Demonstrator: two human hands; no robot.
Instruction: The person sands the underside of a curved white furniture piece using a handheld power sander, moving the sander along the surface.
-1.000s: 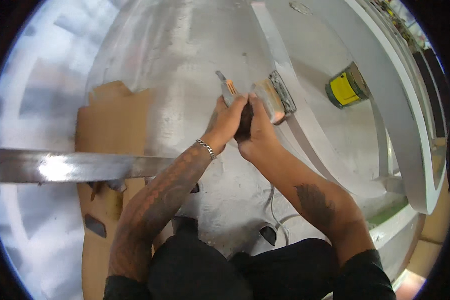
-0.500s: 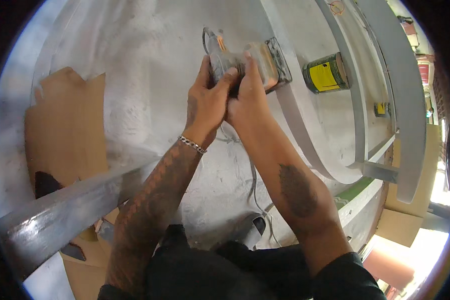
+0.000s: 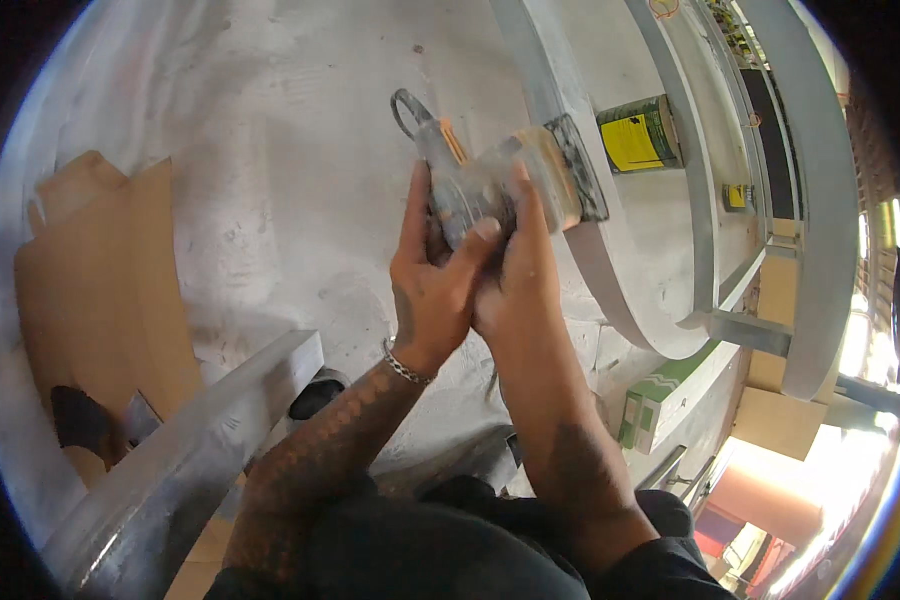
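Both my hands grip a dusty electric sander with a grey body, orange marks and a cord looping from its far end. My left hand wraps the motor body, thumb pointing right. Close beside it, my right hand holds the body near the pad, its inner fingers hidden. The dark sanding pad faces right, against or very near the edge of a curved grey frame; I cannot tell if they touch.
Right of the sander, a dark green can with a yellow label stands between the frame's bars. A smaller can lies beyond. A green and white box sits nearer. At left are brown cardboard and a grey beam.
The sander and both hands have moved nearer to me along the grey frame. My view has shifted too, showing more of the green and white box. Both hands keep their grip.
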